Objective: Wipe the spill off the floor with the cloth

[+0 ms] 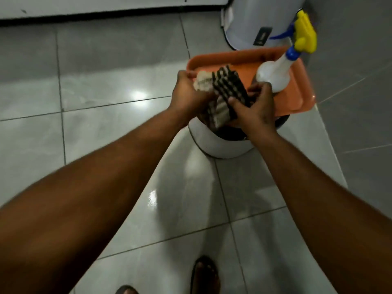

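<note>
I have both hands on the cloth (220, 96), a checked dark-and-pale piece bunched between them just above centre frame. My left hand (186, 92) is closed round its pale end at the 10 o'clock side, fingers curled over the fabric; my right hand (254, 109) is clamped on the dark checked part at the 4 o'clock side, thumb pressed on top. The cloth is up off the floor (106, 134), held over the near edge of an orange tray (297, 98). The tray sits on a round white stool or bin (220, 145); I cannot tell which. On the tray, at 2 o'clock from the cloth, a white spray bottle (273, 73) stands with a yellow and blue trigger head. Behind it, at 1 o'clock, is a white cylindrical container (254, 18). The grey tiles are glossy with light glare; I cannot make out a spill. My sandalled feet (204, 274) show at 6 o'clock.
</note>
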